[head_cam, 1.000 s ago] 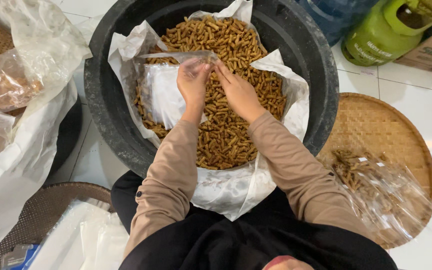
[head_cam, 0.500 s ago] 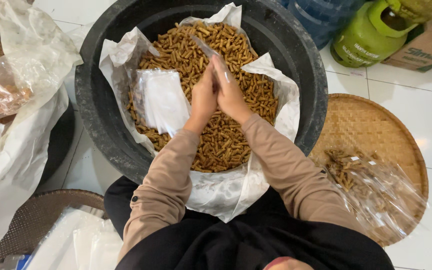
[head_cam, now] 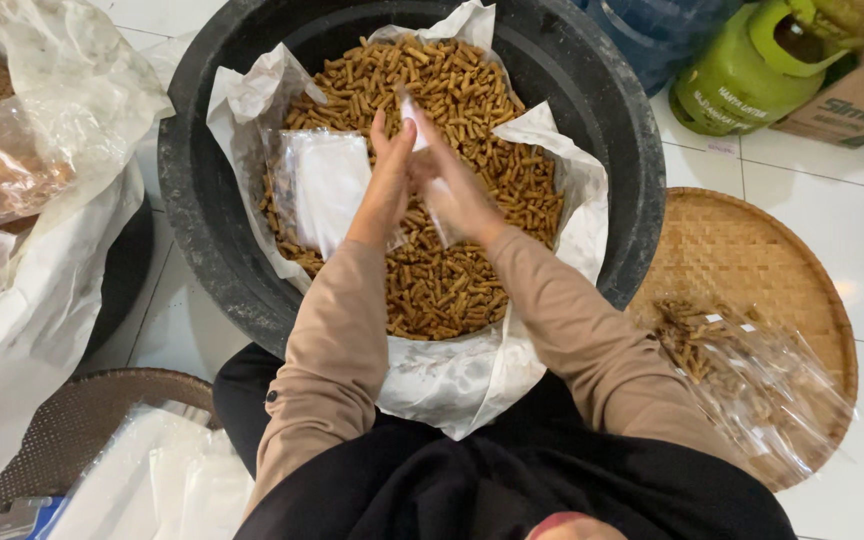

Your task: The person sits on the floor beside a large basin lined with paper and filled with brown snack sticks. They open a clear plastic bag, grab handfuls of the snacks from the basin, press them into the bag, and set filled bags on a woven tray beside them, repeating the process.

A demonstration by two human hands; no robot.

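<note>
Head view, frame centre: left hand (head_cam: 389,180) and right hand (head_cam: 449,190) pressed flat around thin plastic bag (head_cam: 422,150); light, limp, slippery, best pinched at its mouth

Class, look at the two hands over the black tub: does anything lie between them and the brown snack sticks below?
Partly. The left hand and right hand press a small clear bag between them, above the snack sticks. A stack of empty clear bags covers the sticks on the left; elsewhere nothing does.

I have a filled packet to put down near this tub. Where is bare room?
Bare floor tile lies between the black tub, green gas cylinder and woven tray. The tray's upper half is bare; its lower part holds filled packets. The tub itself is crowded.
</note>
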